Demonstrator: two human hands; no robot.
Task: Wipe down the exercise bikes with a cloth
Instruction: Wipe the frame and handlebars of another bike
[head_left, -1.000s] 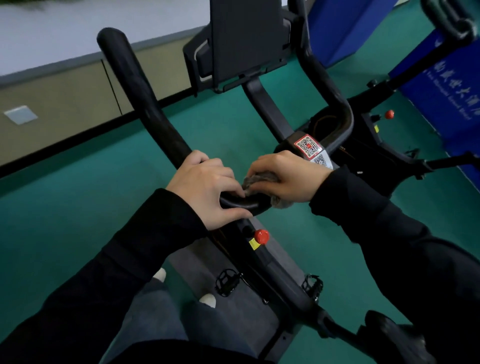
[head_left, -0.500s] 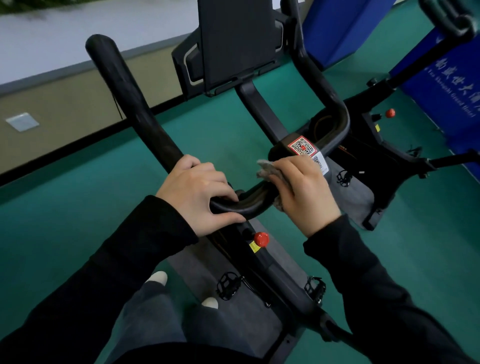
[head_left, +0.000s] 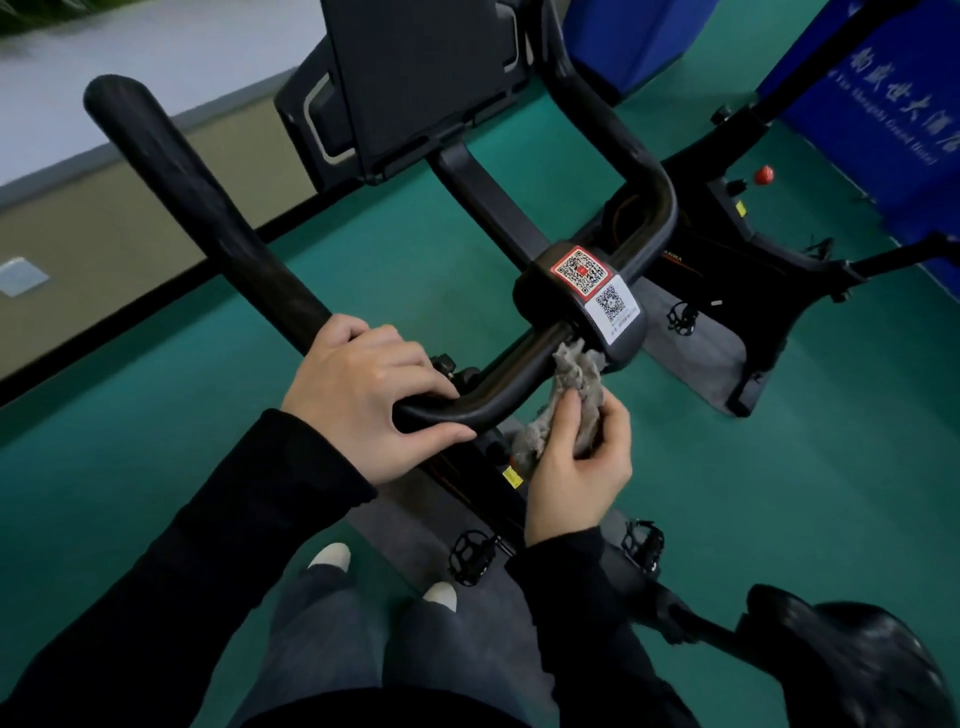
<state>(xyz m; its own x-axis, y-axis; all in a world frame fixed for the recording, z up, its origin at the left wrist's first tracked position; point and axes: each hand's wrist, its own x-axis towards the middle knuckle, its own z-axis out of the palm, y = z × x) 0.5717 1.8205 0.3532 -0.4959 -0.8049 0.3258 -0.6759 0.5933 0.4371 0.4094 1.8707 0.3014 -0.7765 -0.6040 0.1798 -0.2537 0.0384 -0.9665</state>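
Observation:
A black exercise bike fills the middle of the head view, its curved handlebar (head_left: 498, 384) running from a long left horn (head_left: 197, 208) to a centre clamp with two QR stickers (head_left: 597, 291). My left hand (head_left: 363, 395) grips the handlebar's left bend. My right hand (head_left: 576, 457) sits just below the bar, palm up, and holds a crumpled grey cloth (head_left: 571, 384). The cloth's top edge touches the underside of the bar beside the clamp. The bike's console screen (head_left: 415, 78) stands above.
A second black bike (head_left: 727, 249) with a red knob (head_left: 763, 174) stands to the right on a grey mat (head_left: 696, 353). Blue banners (head_left: 893, 119) line the right side. This bike's pedals (head_left: 472, 556) and saddle (head_left: 852, 670) lie below, over green floor.
My right hand came off the top of the handlebar and dropped below it, turning palm up with the cloth. My left hand kept its grip on the bar.

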